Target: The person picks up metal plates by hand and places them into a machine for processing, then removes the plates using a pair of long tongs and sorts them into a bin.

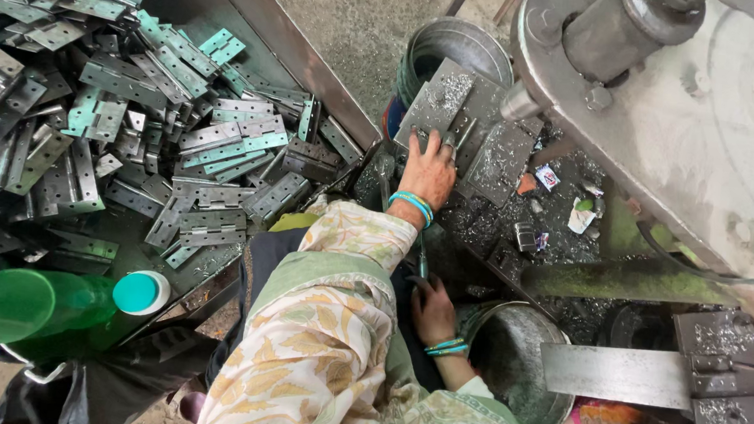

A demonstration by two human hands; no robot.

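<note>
My left hand (431, 167) reaches forward and lies flat, fingers spread, on grey metal plates (446, 100) dusted with metal chips; the plates rest over a steel bucket (451, 46). A blue bangle circles that wrist. My right hand (432, 312) sits low by my lap with its fingers curled, beside a second steel bucket (520, 343). A thin rod-like tool (422, 263) pokes up just above this hand; whether the hand holds it is unclear. A floral sleeve (331, 326) covers my left arm.
A large heap of metal hinges (131, 118), some with teal film, fills a tray on the left. A green plastic bottle (41, 305) lies at the lower left. A heavy grey machine (677, 111) stands at the right, with a chip-covered fixture (726, 379) below it.
</note>
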